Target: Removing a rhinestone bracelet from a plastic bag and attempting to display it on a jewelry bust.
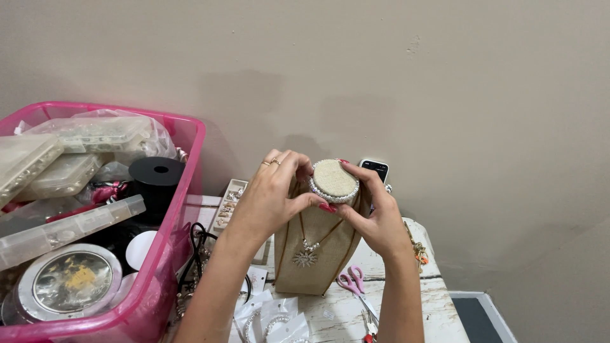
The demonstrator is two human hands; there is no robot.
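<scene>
A beige fabric necklace bust (318,270) stands on the white wooden table (337,314). A sparkling rhinestone choker (330,195) circles its neck, and a cord necklace with a sun-shaped pendant (305,256) hangs on its front. My left hand (270,194), with rings on two fingers, grips the choker at the left of the neck. My right hand (375,213) holds the choker from the right and behind, its thumb meeting the left thumb at the front.
A pink plastic bin (166,254) at the left holds clear bead boxes, a black spool (156,178) and a round tin (68,282). Pink scissors (353,282), bagged hoop earrings (270,321), an earring tray (227,206) and a phone (375,169) lie around the bust.
</scene>
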